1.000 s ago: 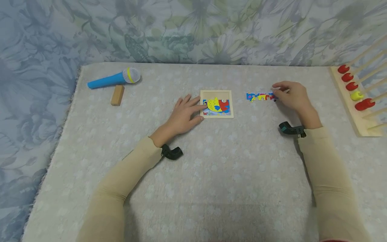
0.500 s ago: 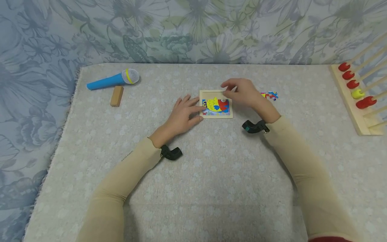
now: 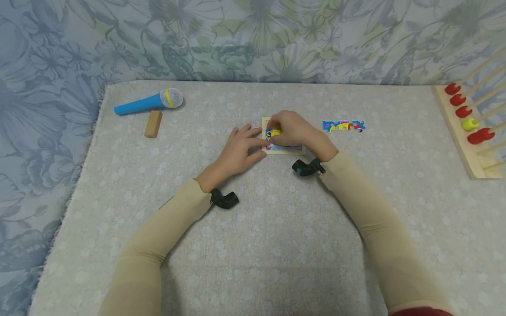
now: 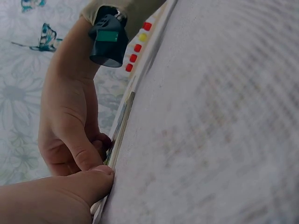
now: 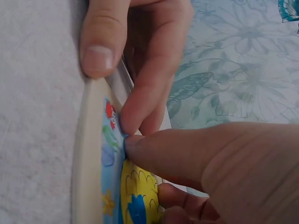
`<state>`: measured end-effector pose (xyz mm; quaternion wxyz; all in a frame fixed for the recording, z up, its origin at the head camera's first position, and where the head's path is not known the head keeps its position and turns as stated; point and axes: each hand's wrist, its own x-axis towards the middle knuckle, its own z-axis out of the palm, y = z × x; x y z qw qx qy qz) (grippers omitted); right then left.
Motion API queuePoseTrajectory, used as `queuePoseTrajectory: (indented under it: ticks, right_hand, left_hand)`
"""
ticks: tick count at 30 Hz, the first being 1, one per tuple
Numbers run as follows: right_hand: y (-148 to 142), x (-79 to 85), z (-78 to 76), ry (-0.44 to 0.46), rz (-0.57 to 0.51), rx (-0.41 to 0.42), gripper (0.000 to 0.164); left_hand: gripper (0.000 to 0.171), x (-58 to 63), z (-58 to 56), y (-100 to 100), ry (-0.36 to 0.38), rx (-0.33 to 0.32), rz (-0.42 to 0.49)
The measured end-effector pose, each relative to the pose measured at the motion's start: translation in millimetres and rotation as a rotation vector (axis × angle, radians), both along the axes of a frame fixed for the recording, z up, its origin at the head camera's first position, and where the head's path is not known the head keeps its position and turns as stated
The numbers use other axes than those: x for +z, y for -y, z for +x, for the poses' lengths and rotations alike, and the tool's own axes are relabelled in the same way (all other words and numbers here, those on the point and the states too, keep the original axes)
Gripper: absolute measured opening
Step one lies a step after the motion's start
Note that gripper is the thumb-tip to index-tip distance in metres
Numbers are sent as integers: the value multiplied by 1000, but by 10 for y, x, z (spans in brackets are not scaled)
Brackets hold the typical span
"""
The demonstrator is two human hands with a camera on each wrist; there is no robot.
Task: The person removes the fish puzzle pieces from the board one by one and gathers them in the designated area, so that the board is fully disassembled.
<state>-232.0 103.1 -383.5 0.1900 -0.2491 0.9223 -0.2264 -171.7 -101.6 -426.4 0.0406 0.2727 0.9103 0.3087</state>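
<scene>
A small wooden tray puzzle (image 3: 286,153) lies on the cloth, with picture pieces inside its pale frame. My left hand (image 3: 236,151) lies flat at its left side; straight fingers and thumb touch the frame. Over the tray, my right hand (image 3: 294,128) bends its fingers and thumb about the pieces and covers much of them. In the right wrist view, the right thumb touches a blue puzzle piece near the left side, beside a yellow scaly piece (image 5: 140,184); the fingers are on the far side. A row of loose puzzle pieces (image 3: 344,126) lies to the right.
A toy microphone (image 3: 148,102) and a wooden block (image 3: 153,124) lie at the back left. On the right stands a wooden rack (image 3: 466,136) with red and yellow beads on rods. A floral wall covering (image 3: 253,39) rises behind the table.
My right hand has moved left from the loose pieces to the tray and come down onto the pieces inside. My left hand has stayed at the frame's left side.
</scene>
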Motion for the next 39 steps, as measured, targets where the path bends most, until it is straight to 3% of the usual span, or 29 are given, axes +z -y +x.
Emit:
queuePoseTrajectory:
  ticks: [14,32,39]
  right_hand:
    - [-96,-63,54,27,-198,-40,11]
    - [-263,43,18,165,-229,-168,11]
    - [-358,69,-1,154,-280,-184,11]
  left_hand:
    - [33,8,2,-27,0,0,-1]
    - [33,4,7,-31,8,10,-14]
    - [34,5,-3,-1,6,16,-10]
